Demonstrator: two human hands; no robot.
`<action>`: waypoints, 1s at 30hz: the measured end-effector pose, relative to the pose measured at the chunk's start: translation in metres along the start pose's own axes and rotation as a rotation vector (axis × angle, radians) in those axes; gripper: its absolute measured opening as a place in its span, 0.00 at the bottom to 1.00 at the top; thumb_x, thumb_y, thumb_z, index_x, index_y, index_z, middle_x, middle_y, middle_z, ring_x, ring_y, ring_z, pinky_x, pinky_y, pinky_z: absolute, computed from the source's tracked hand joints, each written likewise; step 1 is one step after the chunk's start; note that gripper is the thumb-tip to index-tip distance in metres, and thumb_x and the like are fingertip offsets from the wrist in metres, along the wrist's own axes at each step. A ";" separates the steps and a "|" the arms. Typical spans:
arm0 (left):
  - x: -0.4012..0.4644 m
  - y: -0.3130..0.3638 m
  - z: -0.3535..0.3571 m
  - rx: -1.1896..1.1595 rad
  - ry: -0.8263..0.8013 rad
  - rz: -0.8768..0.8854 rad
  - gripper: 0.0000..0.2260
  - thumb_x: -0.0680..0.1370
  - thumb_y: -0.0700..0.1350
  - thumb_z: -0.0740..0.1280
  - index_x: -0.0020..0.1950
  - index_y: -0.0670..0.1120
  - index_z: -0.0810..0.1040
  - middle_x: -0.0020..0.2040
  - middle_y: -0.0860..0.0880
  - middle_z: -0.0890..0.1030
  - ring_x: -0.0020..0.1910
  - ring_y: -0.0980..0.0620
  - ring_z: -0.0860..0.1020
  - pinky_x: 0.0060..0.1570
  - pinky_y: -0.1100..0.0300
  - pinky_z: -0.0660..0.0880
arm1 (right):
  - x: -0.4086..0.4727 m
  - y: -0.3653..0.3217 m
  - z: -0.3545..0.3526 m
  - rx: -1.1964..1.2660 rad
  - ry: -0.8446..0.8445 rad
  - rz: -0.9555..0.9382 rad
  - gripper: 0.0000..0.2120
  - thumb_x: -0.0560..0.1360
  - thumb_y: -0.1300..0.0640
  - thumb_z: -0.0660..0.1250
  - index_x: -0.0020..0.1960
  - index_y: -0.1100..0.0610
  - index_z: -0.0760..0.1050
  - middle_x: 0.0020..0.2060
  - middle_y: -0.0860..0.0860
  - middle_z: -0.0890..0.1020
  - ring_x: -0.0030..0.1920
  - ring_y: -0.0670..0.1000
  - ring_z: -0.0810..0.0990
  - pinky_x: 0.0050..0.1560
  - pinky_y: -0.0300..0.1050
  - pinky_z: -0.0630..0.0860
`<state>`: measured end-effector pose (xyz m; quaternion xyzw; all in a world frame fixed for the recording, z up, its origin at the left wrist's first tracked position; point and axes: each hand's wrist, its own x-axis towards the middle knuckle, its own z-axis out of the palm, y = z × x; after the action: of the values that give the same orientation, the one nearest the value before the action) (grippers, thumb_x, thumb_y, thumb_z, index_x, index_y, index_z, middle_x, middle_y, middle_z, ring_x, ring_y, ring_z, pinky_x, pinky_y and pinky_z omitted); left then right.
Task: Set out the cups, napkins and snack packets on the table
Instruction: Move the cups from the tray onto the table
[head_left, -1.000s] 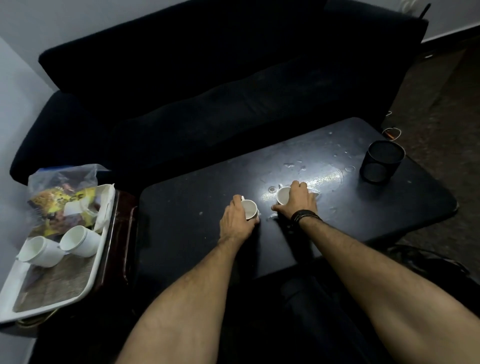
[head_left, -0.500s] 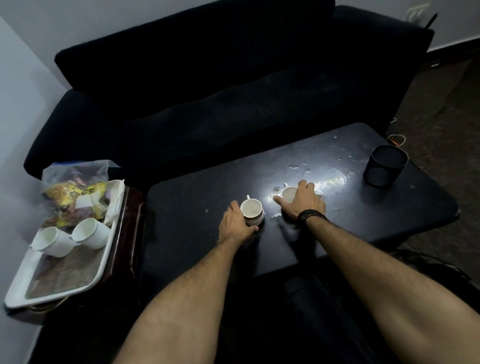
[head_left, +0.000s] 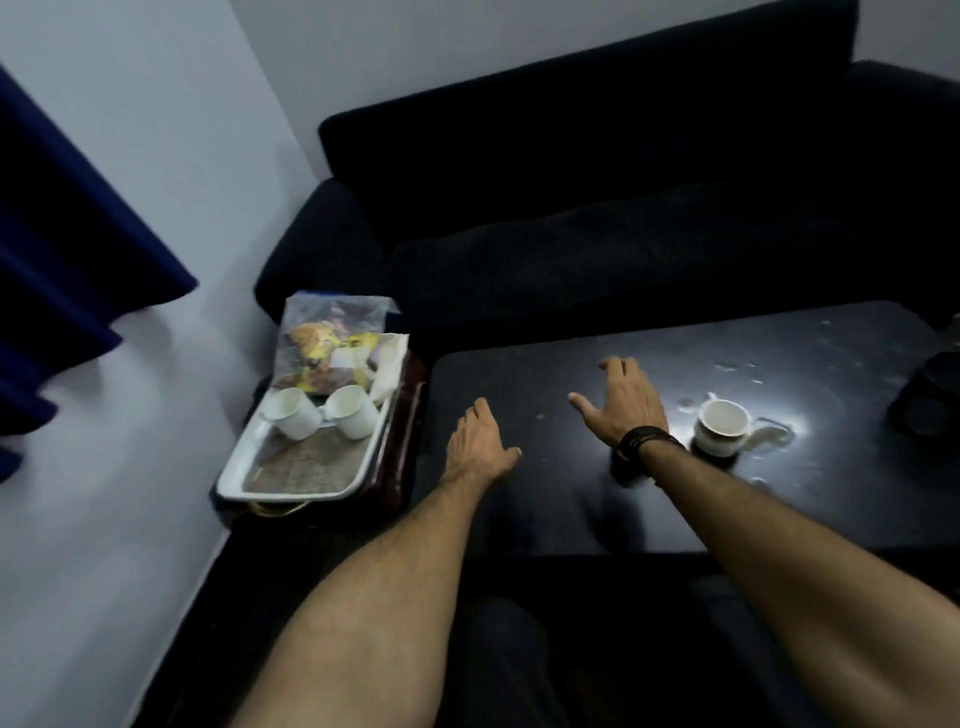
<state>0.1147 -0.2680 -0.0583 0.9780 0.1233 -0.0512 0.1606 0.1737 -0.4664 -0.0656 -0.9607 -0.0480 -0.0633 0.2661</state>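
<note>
A white cup (head_left: 722, 428) stands upright on the black table (head_left: 545, 514), its handle pointing right. My right hand (head_left: 626, 405) hovers just left of it, fingers spread, holding nothing. My left hand (head_left: 480, 441) is over the table's left part, open and empty, fingers pointing toward the tray. The white tray (head_left: 234, 483) sits on a dark side stand left of the table. On it lie two white cups (head_left: 291, 413) (head_left: 353, 410) on their sides, a clear bag of snack packets (head_left: 327, 343) and white napkins (head_left: 388, 364). Only one cup shows on the table.
A black sofa (head_left: 597, 218) runs along the far side of the table. A black round container (head_left: 930, 400) stands at the table's right edge. A pale wall and a dark blue curtain (head_left: 62, 234) are to the left.
Both hands have let go of the two cups on the table and moved left toward the tray. The view has swung to the left.
</note>
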 end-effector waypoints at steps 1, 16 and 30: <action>-0.001 -0.012 -0.009 0.006 0.018 -0.010 0.43 0.73 0.53 0.74 0.78 0.40 0.53 0.74 0.40 0.65 0.72 0.41 0.67 0.69 0.49 0.69 | 0.001 -0.014 0.005 0.014 -0.023 -0.019 0.30 0.73 0.39 0.67 0.67 0.57 0.67 0.62 0.56 0.73 0.60 0.58 0.75 0.58 0.54 0.76; 0.006 -0.209 -0.082 -0.016 0.211 -0.285 0.35 0.71 0.51 0.74 0.71 0.41 0.62 0.67 0.39 0.70 0.65 0.36 0.73 0.59 0.46 0.72 | 0.013 -0.207 0.118 0.060 -0.399 -0.362 0.27 0.73 0.40 0.67 0.65 0.54 0.67 0.60 0.54 0.73 0.60 0.57 0.75 0.57 0.54 0.76; 0.087 -0.259 -0.099 -0.124 0.263 -0.505 0.43 0.72 0.50 0.73 0.80 0.49 0.51 0.72 0.39 0.62 0.67 0.36 0.69 0.62 0.45 0.69 | 0.056 -0.309 0.183 0.019 -0.541 -0.467 0.43 0.69 0.43 0.74 0.77 0.47 0.56 0.72 0.57 0.65 0.69 0.61 0.69 0.65 0.58 0.73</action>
<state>0.1376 0.0216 -0.0548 0.9029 0.3855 0.0454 0.1848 0.2080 -0.1050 -0.0569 -0.9032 -0.3357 0.1346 0.2310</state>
